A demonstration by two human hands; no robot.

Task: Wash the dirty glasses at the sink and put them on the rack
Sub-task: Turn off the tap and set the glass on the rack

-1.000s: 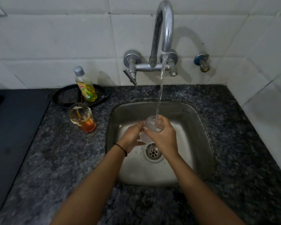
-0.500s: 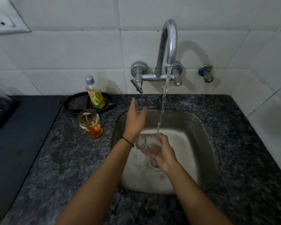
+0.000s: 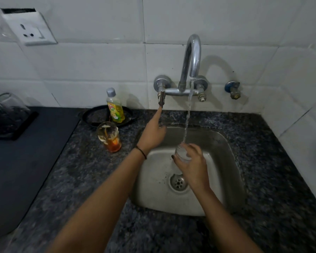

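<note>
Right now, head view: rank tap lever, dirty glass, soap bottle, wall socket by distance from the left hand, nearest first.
From the left hand:
1. Tap lever: at the fingertip, just above the hand.
2. Dirty glass: on the counter, left of the hand.
3. Soap bottle: behind that glass, by the wall. Close to the glass in distance, though it looks slightly farther.
4. Wall socket: far upper left on the tiles.

Head view, looking forward and down.
Close above the sink point(image 3: 226, 143) at lower centre; tiled wall point(image 3: 80, 70) fills the upper frame.
</note>
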